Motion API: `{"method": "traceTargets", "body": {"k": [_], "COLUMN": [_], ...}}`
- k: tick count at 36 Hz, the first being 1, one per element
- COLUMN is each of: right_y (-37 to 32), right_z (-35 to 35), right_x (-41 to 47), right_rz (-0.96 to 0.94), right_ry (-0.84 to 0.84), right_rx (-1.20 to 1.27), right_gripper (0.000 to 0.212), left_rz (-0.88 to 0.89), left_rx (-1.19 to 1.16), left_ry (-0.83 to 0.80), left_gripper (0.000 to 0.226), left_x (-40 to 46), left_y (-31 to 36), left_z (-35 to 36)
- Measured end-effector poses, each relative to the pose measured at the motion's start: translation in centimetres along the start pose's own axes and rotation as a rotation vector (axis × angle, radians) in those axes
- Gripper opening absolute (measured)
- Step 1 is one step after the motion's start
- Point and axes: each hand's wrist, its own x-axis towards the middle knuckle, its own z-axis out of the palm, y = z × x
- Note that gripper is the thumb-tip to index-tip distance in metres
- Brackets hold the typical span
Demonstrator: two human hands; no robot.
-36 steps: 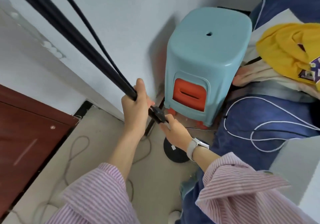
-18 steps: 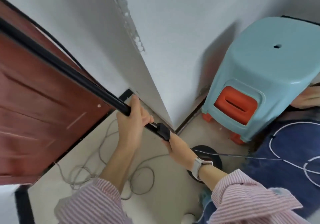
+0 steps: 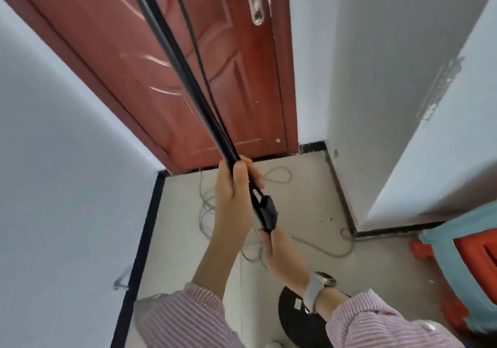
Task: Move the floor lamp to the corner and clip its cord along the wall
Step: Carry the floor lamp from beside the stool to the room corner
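The floor lamp's black pole (image 3: 172, 51) slants up across the view toward the top left. My left hand (image 3: 232, 186) is wrapped around the pole. Just below it my right hand (image 3: 271, 242) grips the pole under the black inline switch box (image 3: 267, 211). The lamp's thin black cord (image 3: 193, 46) runs beside the pole down to that box. The round black lamp base (image 3: 295, 320) shows low in the view, partly hidden by my right wrist and sleeve.
A red-brown door (image 3: 188, 84) with a metal handle (image 3: 255, 0) faces me. White walls (image 3: 67, 159) with black skirting close in left and right. A loose grey cable (image 3: 277, 175) lies coiled on the floor. A blue stool over an orange one (image 3: 473, 261) stands at right.
The view has swung left from the stool and bed toward the door. The lamp has come along with both hands, which keep the same grip on the pole.
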Motion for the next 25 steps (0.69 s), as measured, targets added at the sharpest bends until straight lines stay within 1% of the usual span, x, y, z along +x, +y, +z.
{"method": "traceTargets", "body": {"k": [3, 5, 6, 8, 11, 14, 16, 17, 19, 22, 25], "right_y": [-4.3, -7.5, -9.2, -12.1, -16.1, -19.8, -22.1, -23.2, -25.1, -27.7, -29.8], "right_z": [2.0, 3.3, 3.9, 5.3, 7.9, 11.3, 13.7, 14.7, 17.0, 20.2, 23.0], "right_x": [-0.7, -1.5, -1.9, -2.7, -4.7, -7.6, -9.9, -11.1, -13.6, -17.3, -21.1], "right_rz": [-0.068, -0.109, -0.121, -0.158, -0.23, -0.28, -0.295, -0.311, -0.356, -0.413, -0.503], "right_ry": [-0.09, -0.171, -0.215, -0.305, -0.425, -0.498, -0.554, -0.586, -0.656, -0.755, -0.878], "right_rx": [-0.027, -0.036, -0.022, -0.008, -0.025, -0.026, -0.006, 0.008, 0.02, 0.031, 0.034], "right_gripper": [0.024, 0.01, 0.011, 0.026, 0.014, 0.005, 0.015, 0.015, 0.006, 0.018, 0.021], "left_rz": [-0.01, -0.013, -0.003, 0.024, 0.049, 0.065, 0.076, 0.082, 0.096, 0.107, 0.109], "left_rx": [0.047, 0.055, 0.066, 0.109, 0.165, 0.161, 0.171, 0.17, 0.171, 0.205, 0.237], "left_ry": [0.06, 0.083, 0.099, 0.118, 0.169, 0.235, 0.278, 0.305, 0.364, 0.466, 0.575], "left_gripper": [0.026, 0.025, 0.024, 0.023, 0.027, 0.027, 0.025, 0.023, 0.02, 0.02, 0.024], "left_x": [-0.2, -0.4, -0.7, -1.3, -3.0, -6.1, -8.4, -9.7, -12.4, -16.6, -20.9], "left_y": [3.1, 5.1, 6.2, 8.0, 11.0, 13.7, 15.5, 16.3, 17.9, 19.8, 21.2], "left_z": [-4.2, -7.4, -9.1, -12.2, -17.4, -23.0, -26.5, -28.3, -31.4, -36.0, -40.1]}}
